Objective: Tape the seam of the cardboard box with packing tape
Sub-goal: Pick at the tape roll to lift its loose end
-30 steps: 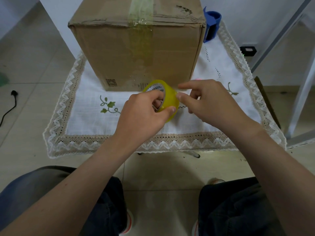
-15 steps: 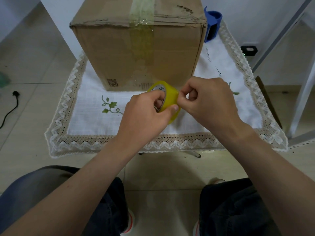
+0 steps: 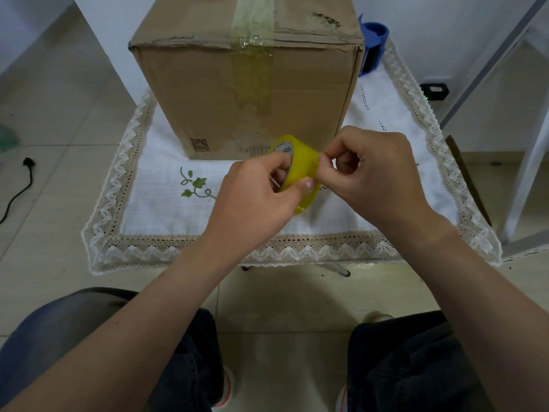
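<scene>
A brown cardboard box (image 3: pixel 208 93) stands on a small table covered by a white lace-edged cloth (image 3: pixel 154 203). A strip of clear yellowish tape (image 3: pixel 252 72) runs over its top and down its front face. In front of the box my left hand (image 3: pixel 255 200) grips a yellow roll of packing tape (image 3: pixel 303 165), thumb on the outer face and fingers through the core. My right hand (image 3: pixel 368 173) pinches at the roll's right edge with thumb and forefinger. Whether a tape end is lifted is hidden by the fingers.
A blue tape dispenser (image 3: pixel 372 46) stands behind the box's right corner. A black cable and plug (image 3: pixel 20 179) lie on the tiled floor at left. A white metal frame (image 3: pixel 531 150) rises at right. My knees are below the table's front edge.
My right hand's fingers have curled in from an extended pose into a pinch on the roll's edge. Both hands and the roll have shifted slightly right and toward the box.
</scene>
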Motion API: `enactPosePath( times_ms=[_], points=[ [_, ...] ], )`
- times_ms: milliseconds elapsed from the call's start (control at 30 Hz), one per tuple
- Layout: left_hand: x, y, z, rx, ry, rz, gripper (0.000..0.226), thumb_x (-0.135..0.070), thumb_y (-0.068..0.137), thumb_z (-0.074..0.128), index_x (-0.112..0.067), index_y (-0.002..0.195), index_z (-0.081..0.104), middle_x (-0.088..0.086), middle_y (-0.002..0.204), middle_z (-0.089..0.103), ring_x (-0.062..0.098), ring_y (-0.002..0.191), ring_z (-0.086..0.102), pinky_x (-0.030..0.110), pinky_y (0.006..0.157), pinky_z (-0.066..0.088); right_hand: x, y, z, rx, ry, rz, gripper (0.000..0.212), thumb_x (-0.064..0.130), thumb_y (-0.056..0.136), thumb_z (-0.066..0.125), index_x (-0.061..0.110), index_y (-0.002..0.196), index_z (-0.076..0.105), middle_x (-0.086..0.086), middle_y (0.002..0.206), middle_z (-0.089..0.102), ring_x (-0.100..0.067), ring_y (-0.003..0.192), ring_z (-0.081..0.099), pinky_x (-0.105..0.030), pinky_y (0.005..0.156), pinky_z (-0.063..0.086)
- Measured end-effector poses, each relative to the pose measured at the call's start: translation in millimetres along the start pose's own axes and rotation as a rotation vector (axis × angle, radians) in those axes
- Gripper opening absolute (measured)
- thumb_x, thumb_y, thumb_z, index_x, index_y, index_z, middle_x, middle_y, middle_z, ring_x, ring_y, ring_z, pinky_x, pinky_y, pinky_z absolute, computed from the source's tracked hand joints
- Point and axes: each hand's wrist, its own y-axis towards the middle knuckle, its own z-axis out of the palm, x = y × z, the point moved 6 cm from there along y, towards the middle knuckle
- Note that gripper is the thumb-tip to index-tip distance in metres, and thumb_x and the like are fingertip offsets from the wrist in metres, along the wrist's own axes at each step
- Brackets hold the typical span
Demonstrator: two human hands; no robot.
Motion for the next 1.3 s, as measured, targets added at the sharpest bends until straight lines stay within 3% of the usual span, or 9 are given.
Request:
enactPosePath(
  times_ms=[167, 300, 467, 700, 867, 933, 1067, 1167, 1300],
  points=[
    [6, -2, -4, -0.018, -0.021, -0.002, 0.019, -0.037, 0.086, 0.075, -0.018, 0.088, 0.073, 0.008, 0.071, 0.068, 0.029, 0.068, 0.066, 0.049, 0.066, 0.058, -21, 2, -5, -0.063, 0.233, 0.298, 0.024, 0.042, 0.085, 0.078, 0.024, 0.101, 0.076, 0.01, 0.073, 0.072, -0.014, 0.069, 0.07, -0.04, 0.068, 0.06],
    [5, -6, 1, 0.006, 0.025, 0.012, 0.021, -0.038, 0.085, 0.073, -0.017, 0.084, 0.071, 0.005, 0.066, 0.064, 0.02, 0.06, 0.058, 0.043, 0.06, 0.055, -30, 1, 11, 0.104, 0.392, 0.456, 0.036, 0.055, 0.079, 0.081, 0.032, 0.107, 0.078, 0.01, 0.095, 0.075, -0.02, 0.083, 0.07, -0.045, 0.07, 0.062],
    [5, -7, 2, -0.001, 0.092, 0.017, 0.022, -0.033, 0.088, 0.077, -0.014, 0.081, 0.069, 0.002, 0.06, 0.056, 0.011, 0.053, 0.046, 0.036, 0.055, 0.044, -26, -2, 26, 0.19, 0.427, 0.407, 0.004, 0.029, 0.088, 0.082, 0.029, 0.091, 0.082, 0.008, 0.107, 0.073, -0.007, 0.085, 0.069, -0.026, 0.069, 0.055],
    [3, -7, 2, -0.02, 0.178, 0.027, 0.026, -0.036, 0.087, 0.077, -0.013, 0.08, 0.068, 0.009, 0.063, 0.06, 0.021, 0.056, 0.051, 0.043, 0.058, 0.05, -25, -2, 27, 0.17, 0.3, 0.351, 0.012, 0.016, 0.093, 0.075, 0.026, 0.088, 0.078, 0.01, 0.102, 0.071, 0.0, 0.082, 0.065, -0.009, 0.072, 0.048],
    [-2, -7, 3, -0.032, 0.213, 0.037, 0.023, -0.035, 0.086, 0.077, -0.015, 0.08, 0.07, 0.009, 0.064, 0.062, 0.026, 0.06, 0.057, 0.044, 0.06, 0.051, -17, -5, 27, 0.172, 0.056, 0.24, 0.017, 0.023, 0.098, 0.059, 0.02, 0.095, 0.075, 0.009, 0.102, 0.067, -0.011, 0.086, 0.064, -0.044, 0.082, 0.056],
    [-1, -7, 3, -0.033, 0.212, 0.033, 0.023, -0.035, 0.086, 0.077, -0.014, 0.08, 0.069, 0.008, 0.064, 0.062, 0.026, 0.06, 0.057, 0.042, 0.059, 0.05, -18, -4, 27, 0.192, 0.052, 0.252, 0.02, 0.024, 0.101, 0.055, 0.02, 0.096, 0.074, 0.009, 0.102, 0.066, -0.013, 0.087, 0.063, -0.044, 0.083, 0.055],
    [1, -7, 1, -0.028, 0.187, 0.025, 0.026, -0.035, 0.088, 0.076, -0.013, 0.079, 0.067, 0.011, 0.066, 0.061, 0.024, 0.057, 0.053, 0.043, 0.059, 0.049, -25, -4, 27, 0.268, 0.248, 0.399, 0.014, 0.034, 0.097, 0.068, 0.024, 0.098, 0.078, 0.015, 0.095, 0.065, -0.002, 0.069, 0.059, -0.025, 0.072, 0.049],
    [1, -7, 1, -0.029, 0.179, 0.023, 0.024, -0.034, 0.089, 0.076, -0.014, 0.08, 0.067, 0.01, 0.066, 0.061, 0.02, 0.056, 0.051, 0.043, 0.059, 0.049, -29, -6, 30, 0.293, 0.327, 0.457, 0.013, 0.036, 0.094, 0.073, 0.029, 0.103, 0.08, 0.021, 0.093, 0.068, -0.005, 0.075, 0.065, -0.034, 0.076, 0.058],
    [1, -7, 2, -0.031, 0.199, 0.035, 0.024, -0.035, 0.088, 0.076, -0.014, 0.081, 0.068, 0.01, 0.065, 0.062, 0.026, 0.059, 0.057, 0.045, 0.059, 0.052, -31, -4, 29, 0.228, 0.337, 0.468, 0.011, 0.027, 0.093, 0.075, 0.035, 0.084, 0.077, 0.015, 0.096, 0.073, -0.007, 0.077, 0.066, -0.037, 0.077, 0.058]
  ],
)
